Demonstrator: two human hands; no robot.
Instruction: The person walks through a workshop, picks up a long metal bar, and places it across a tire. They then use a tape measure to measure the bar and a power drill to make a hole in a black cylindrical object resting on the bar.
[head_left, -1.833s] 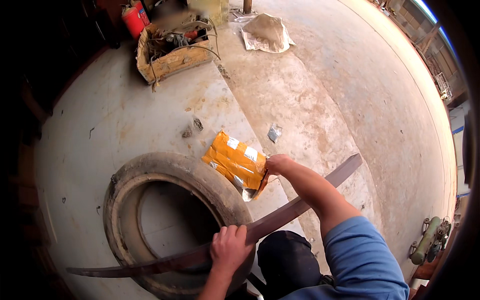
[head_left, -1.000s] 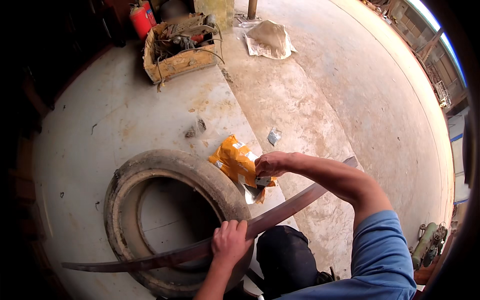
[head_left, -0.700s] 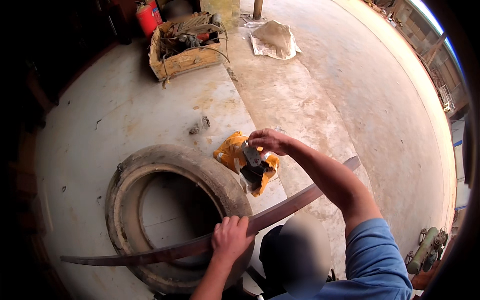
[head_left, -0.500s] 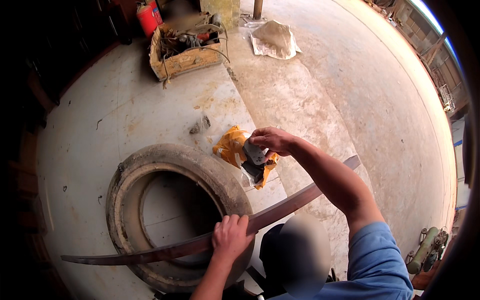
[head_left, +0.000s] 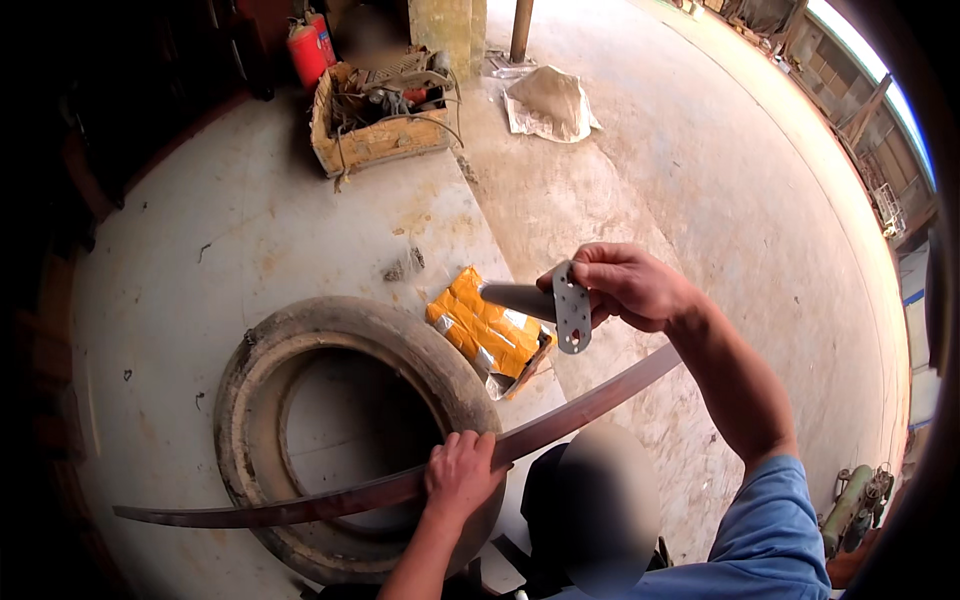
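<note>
My left hand (head_left: pixel 463 475) is closed round a long reddish-brown wooden board (head_left: pixel 585 407), over the near right part of a worn tyre (head_left: pixel 240 430). The board crosses above the tyre from left to right and passes below my right forearm. In my right hand (head_left: pixel 635 287) is a grey tapered furniture leg (head_left: pixel 515 298) with an oval metal plate full of holes (head_left: pixel 573 325) at its wide end. Thumb and fingers pinch it near the plate, and its thin end points left. Behind it on the floor lies an orange-and-silver taped package (head_left: pixel 487 330), torn at its near end.
A wooden crate (head_left: pixel 385 143) of tools and cables stands at the back, beside a red fire extinguisher (head_left: pixel 306 58). Farther right lies a pale sack (head_left: pixel 553 104). A green cylindrical machine (head_left: pixel 848 508) stands at the lower right. A blurred round shape (head_left: pixel 605 500) covers the bottom middle.
My right hand has drawn the grey leg out of the package and moved right, turning its plate into view. My left hand stays on the board.
</note>
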